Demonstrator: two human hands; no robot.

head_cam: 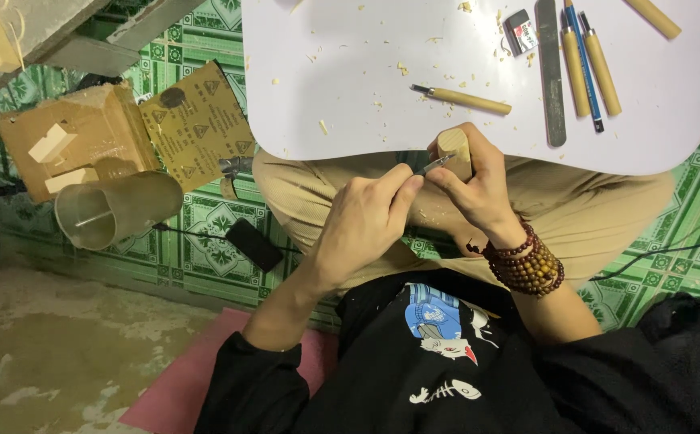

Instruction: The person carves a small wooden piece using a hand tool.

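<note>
My left hand (362, 229) is closed around a small carving knife (434, 165), whose metal tip touches a pale wooden block (454, 146). My right hand (478, 193), with brown bead bracelets (527, 261) on its wrist, grips that block from the side. Both hands work over my lap, just below the near edge of a white board (350, 96) strewn with wood shavings.
On the board lie a wooden-handled carving tool (462, 99), a flat metal file (551, 72), several more wooden-handled tools (591, 60) and a small eraser-like box (520, 30). To the left are a cardboard box with wood pieces (69, 141), sandpaper (197, 120), a plastic cup (113, 210) and a black phone (255, 244).
</note>
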